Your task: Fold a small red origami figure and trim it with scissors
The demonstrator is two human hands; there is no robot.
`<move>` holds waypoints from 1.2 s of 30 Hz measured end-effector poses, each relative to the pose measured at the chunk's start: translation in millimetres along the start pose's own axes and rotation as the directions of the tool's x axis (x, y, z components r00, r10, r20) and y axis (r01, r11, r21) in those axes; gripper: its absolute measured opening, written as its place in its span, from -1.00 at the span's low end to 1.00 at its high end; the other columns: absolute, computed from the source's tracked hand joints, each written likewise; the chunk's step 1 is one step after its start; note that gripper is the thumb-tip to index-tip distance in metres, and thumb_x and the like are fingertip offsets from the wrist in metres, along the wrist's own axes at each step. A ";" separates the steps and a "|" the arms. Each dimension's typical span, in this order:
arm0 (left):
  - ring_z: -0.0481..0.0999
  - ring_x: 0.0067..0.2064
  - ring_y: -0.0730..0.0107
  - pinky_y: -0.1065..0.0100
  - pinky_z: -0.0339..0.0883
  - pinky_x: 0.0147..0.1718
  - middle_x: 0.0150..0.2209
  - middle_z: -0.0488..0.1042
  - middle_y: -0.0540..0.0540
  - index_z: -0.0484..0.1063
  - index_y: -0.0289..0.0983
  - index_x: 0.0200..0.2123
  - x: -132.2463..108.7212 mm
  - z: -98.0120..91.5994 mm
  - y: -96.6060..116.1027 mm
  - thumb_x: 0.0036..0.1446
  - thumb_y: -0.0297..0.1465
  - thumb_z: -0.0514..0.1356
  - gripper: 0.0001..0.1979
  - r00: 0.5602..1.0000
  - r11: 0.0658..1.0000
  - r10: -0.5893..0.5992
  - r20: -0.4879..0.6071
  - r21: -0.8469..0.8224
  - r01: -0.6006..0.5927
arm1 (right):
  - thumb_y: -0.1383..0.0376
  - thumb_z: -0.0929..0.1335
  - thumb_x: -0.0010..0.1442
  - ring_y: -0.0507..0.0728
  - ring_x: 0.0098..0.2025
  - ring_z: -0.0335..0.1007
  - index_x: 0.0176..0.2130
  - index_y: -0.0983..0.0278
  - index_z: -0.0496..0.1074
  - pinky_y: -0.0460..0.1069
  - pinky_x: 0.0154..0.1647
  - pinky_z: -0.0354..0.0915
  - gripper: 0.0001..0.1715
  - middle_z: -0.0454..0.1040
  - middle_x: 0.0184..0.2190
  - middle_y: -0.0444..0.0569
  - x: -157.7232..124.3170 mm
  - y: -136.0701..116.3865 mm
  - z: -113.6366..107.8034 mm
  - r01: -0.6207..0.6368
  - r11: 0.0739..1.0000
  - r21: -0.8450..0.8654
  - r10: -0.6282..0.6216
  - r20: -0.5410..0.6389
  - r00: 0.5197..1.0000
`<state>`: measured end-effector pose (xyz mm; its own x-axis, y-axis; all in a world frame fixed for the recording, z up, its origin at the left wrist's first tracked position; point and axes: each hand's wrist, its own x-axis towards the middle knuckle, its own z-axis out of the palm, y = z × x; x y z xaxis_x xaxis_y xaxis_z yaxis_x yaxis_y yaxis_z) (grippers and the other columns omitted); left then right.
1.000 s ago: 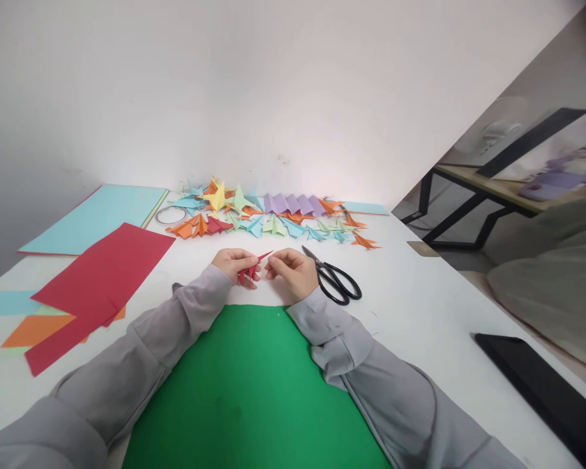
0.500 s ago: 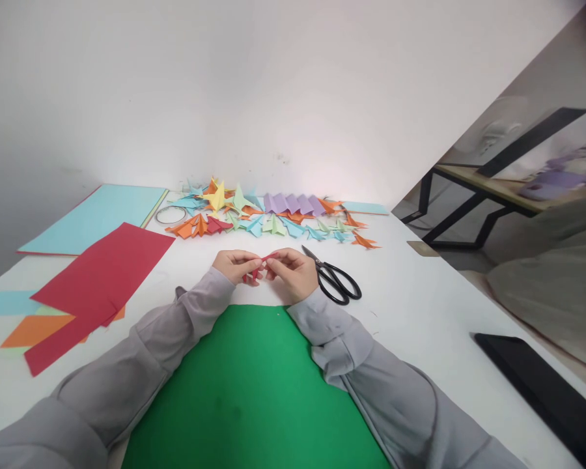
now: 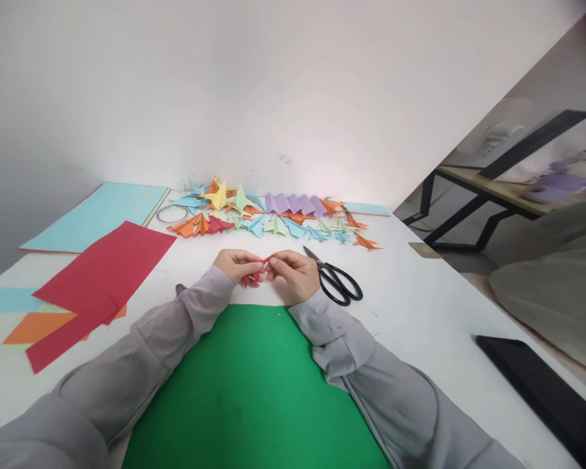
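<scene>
A small folded red paper piece [image 3: 256, 276] is held between both hands above the far edge of a green sheet [image 3: 254, 384]. My left hand [image 3: 237, 266] pinches its left part, with pointed red ends hanging below the fingers. My right hand [image 3: 295, 273] pinches the other end between thumb and forefinger. The fingers hide much of the paper. Black-handled scissors [image 3: 339, 281] lie just right of my right hand, blades pointing away.
Folded paper figures [image 3: 276, 225] and a pleated purple paper [image 3: 295, 204] line the wall. Red sheets [image 3: 105, 267] and a light blue sheet [image 3: 97, 215] lie left, beside a wire coil [image 3: 172, 213]. A black flat object [image 3: 537, 384] is at right.
The fingers and the red paper have shifted slightly, and its hanging points show a little more clearly. Both hands keep their hold.
</scene>
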<state>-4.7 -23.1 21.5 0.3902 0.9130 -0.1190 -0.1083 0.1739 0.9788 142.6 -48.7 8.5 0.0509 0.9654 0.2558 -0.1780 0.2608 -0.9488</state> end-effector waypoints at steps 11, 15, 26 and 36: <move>0.41 -0.66 0.46 0.42 0.32 -0.68 -0.67 0.44 -0.06 0.47 -0.39 -0.55 2.4 1.2 -2.5 -0.32 -0.18 0.38 -0.64 1.000 1.000 -0.003 0.009 -0.014 0.003 | 0.24 0.45 -0.08 0.03 -0.62 0.38 -0.48 0.29 0.49 -0.05 -0.57 0.32 -0.85 0.49 -0.63 -0.12 0.1 4.9 -0.7 0.036 0.998 0.042 -0.037 0.037 0.999; 0.38 -0.70 0.47 0.47 0.17 -0.78 -0.69 0.43 -0.04 0.46 -0.39 -0.56 0.3 1.9 -2.0 -0.27 -0.19 0.34 -0.66 0.997 0.995 0.072 0.010 0.070 -0.073 | 0.25 0.45 -0.08 0.02 -0.62 0.38 -0.48 0.29 0.50 -0.06 -0.57 0.33 -0.86 0.50 -0.63 -0.12 -0.5 3.4 -0.1 0.047 0.999 0.027 -0.049 0.044 0.998; 0.32 -0.73 0.54 0.51 0.12 -0.78 -0.75 0.37 0.02 0.45 -0.38 -0.56 -7.9 10.5 3.0 -0.20 -0.30 0.30 -0.78 0.978 0.978 0.183 -0.104 0.118 -0.171 | 0.24 0.44 -0.05 0.02 -0.64 0.37 -0.45 0.28 0.51 -0.06 -0.60 0.33 -0.86 0.50 -0.62 -0.12 -0.5 4.5 -1.2 0.065 0.998 0.021 -0.066 0.048 0.997; 0.30 -0.71 0.61 0.53 0.15 -0.75 -0.73 0.36 0.06 0.47 -0.36 -0.56 -11.5 14.9 2.8 -0.15 -0.42 0.25 -0.90 0.933 0.939 0.332 -0.138 0.138 -0.314 | 0.28 0.47 -0.09 0.00 -0.64 0.37 -0.43 0.26 0.53 -0.06 -0.59 0.33 -0.87 0.49 -0.61 -0.13 0.8 4.7 -0.5 0.058 0.996 0.064 -0.061 0.044 0.997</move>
<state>4.1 -38.6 28.1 0.2023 0.9605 0.1913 -0.0980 -0.1745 0.9798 142.3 -46.7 4.2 0.0181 0.9469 0.3210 -0.2372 0.3160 -0.9186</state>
